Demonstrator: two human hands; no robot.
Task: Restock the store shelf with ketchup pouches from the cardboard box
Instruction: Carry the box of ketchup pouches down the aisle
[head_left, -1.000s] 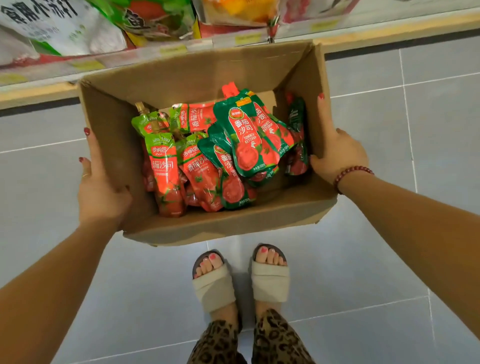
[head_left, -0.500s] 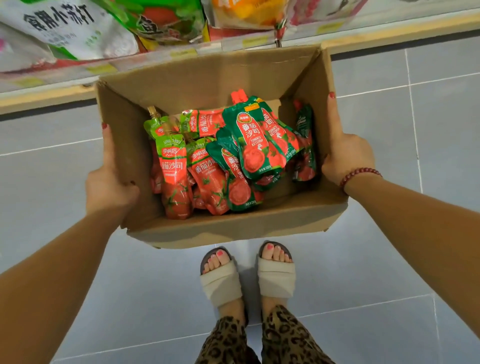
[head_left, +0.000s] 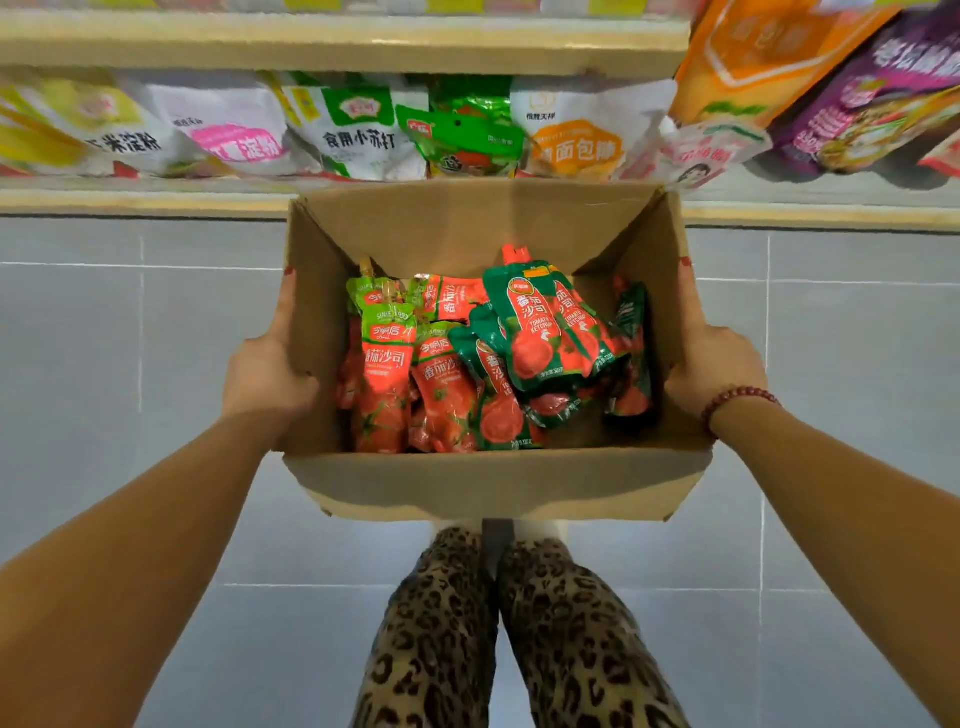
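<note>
An open cardboard box (head_left: 493, 483) hangs in front of me above the grey tiled floor. My left hand (head_left: 265, 371) grips its left wall and my right hand (head_left: 711, 369) grips its right wall, thumbs over the rim. Inside lie several red and green ketchup pouches (head_left: 540, 332), some with light green tops at the left (head_left: 387, 364), some dark green with a red cap at the right. The store shelf (head_left: 156, 200) runs across just beyond the box's far edge.
The shelf holds several bagged goods: white bags (head_left: 358, 130), a green pouch (head_left: 462, 130), an orange-labelled bag (head_left: 576, 140), orange and purple packs (head_left: 857, 88) at the upper right. A higher shelf board (head_left: 337, 41) crosses the top. My legs in leopard-print trousers (head_left: 498, 634) stand below the box.
The box has risen and come closer to the shelf, held in both hands. More of the shelf and its bags shows, and my feet have gone out of sight under the box.
</note>
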